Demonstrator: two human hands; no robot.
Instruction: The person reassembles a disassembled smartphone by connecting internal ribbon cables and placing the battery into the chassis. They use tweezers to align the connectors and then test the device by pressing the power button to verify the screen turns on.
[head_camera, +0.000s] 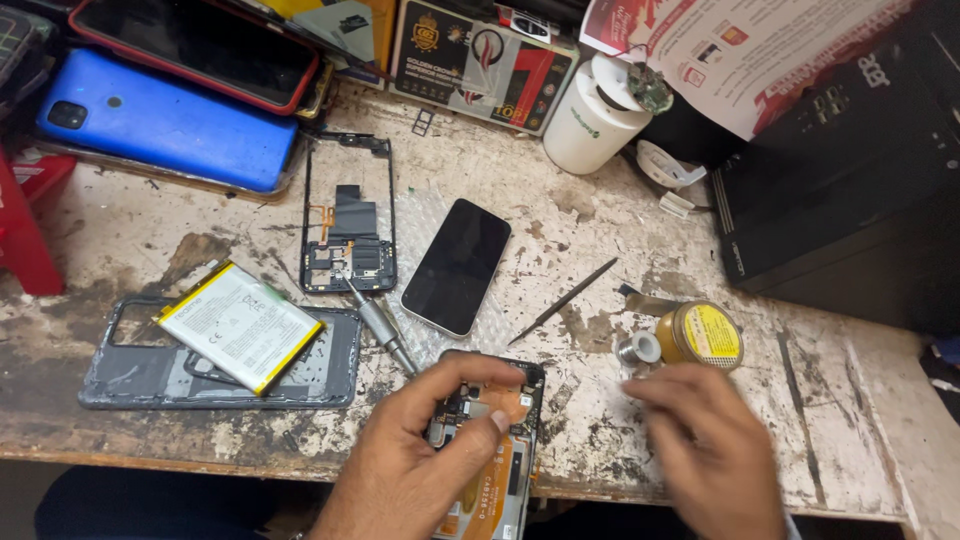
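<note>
- Two bare hands work at the near edge of a worn, paint-chipped worktop (120, 215).
- The left hand (420, 455) rests on an opened phone (495, 440) lying at the worktop's front edge, its back off and orange flex cable and circuit parts showing; the thumb lies along the phone's upper rim and the forefinger is pressed down on the inner parts. The fingers are curled over the phone, not wrapped around it.
- The right hand (710, 440) is blurred, hovering just right of that phone; whether its fingers hold anything cannot be told.
- A screwdriver (385, 328) lies just beyond the left hand, its tip toward a black phone frame (347, 215).
- A whole phone with a dark screen (457, 266) lies face up beside that frame, and a thin dark pry tool (563, 301) lies right of it.
- A yellow-edged battery (240, 325) sits on a grey back cover (130, 375) at the left.
- A small yellow tin (705, 335) stands beyond the right hand.
</note>
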